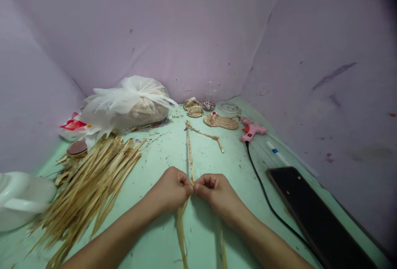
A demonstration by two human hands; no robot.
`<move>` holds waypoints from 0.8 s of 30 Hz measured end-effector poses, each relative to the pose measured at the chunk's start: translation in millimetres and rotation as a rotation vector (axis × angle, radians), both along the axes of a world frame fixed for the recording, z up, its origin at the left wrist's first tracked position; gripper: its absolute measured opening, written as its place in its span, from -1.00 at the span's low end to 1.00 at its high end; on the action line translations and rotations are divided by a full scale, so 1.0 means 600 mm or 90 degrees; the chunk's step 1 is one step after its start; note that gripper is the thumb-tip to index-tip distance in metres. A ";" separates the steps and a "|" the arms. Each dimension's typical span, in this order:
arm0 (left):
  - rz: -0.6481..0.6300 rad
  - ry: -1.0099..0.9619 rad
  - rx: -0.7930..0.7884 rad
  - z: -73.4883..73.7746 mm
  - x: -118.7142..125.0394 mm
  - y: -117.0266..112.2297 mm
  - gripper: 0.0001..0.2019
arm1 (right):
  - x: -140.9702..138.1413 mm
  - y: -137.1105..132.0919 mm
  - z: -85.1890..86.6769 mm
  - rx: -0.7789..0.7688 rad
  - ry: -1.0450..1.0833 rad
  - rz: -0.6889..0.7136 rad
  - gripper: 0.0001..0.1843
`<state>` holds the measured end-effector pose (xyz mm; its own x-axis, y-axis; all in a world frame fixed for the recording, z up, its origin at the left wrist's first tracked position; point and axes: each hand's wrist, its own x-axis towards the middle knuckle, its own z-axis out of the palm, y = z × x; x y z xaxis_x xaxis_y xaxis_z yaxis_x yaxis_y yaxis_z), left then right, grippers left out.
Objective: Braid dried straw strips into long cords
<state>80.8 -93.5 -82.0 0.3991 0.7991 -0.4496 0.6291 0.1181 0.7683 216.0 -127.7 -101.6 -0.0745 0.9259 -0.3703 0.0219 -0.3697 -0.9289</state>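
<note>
My left hand (172, 188) and my right hand (214, 192) meet at the middle of a pale green table (217, 157), both with fingers curled and pinched on a thin braid of dried straw (190, 153). The finished braid runs away from my hands toward the back and bends to the right. Loose straw strips (181, 232) hang down from my fingers toward me. A heap of dried straw strips (89, 182) lies just left of my left forearm.
A white plastic bag (130, 101) of straw sits at the back left. Small woven straw pieces (221, 121), a bead dish (209, 105), a pink glue gun (252, 130) with black cord and a dark phone (313, 211) lie to the right. A white container (18, 198) stands far left.
</note>
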 end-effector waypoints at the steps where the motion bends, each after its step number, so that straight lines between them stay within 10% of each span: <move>1: -0.013 0.013 0.021 0.000 0.000 -0.001 -0.88 | -0.001 0.000 -0.001 0.001 -0.002 -0.005 -0.90; 15: -0.070 0.193 0.104 0.035 -0.011 -0.008 -0.83 | -0.007 -0.004 -0.005 0.006 -0.008 -0.028 -0.90; 24: -0.124 0.390 0.306 0.044 0.030 -0.090 -0.70 | -0.016 -0.013 0.003 -0.055 0.117 -0.088 -0.90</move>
